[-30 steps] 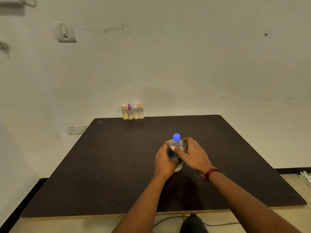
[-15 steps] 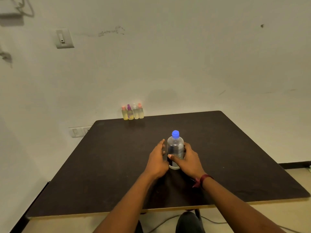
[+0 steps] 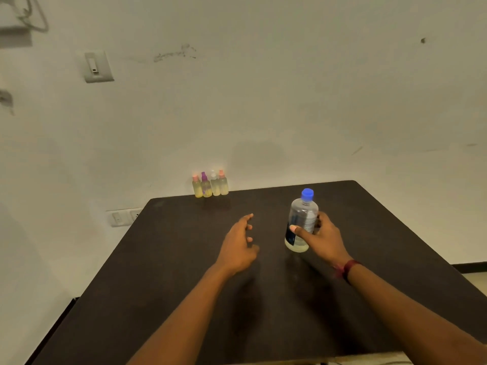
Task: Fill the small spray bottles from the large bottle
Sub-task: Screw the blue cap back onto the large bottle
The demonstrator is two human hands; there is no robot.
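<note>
A large clear bottle [image 3: 303, 217] with a blue cap stands upright on the dark table [image 3: 163, 272], right of centre. My right hand [image 3: 322, 237] wraps around its lower right side, thumb across the front. My left hand [image 3: 238, 245] hovers above the table to the left of the bottle, fingers apart, holding nothing. Several small spray bottles [image 3: 210, 184] with yellowish liquid and pink, purple and white tops stand in a tight row at the table's far edge against the wall.
The white wall rises directly behind the table. A switch plate [image 3: 97, 66] hangs high on the left and wall sockets [image 3: 122, 216] sit beside the table's far left corner. A red band circles my right wrist.
My left hand let go of the large bottle and drew away to the left with its fingers spread. My right hand kept its hold on the bottle.
</note>
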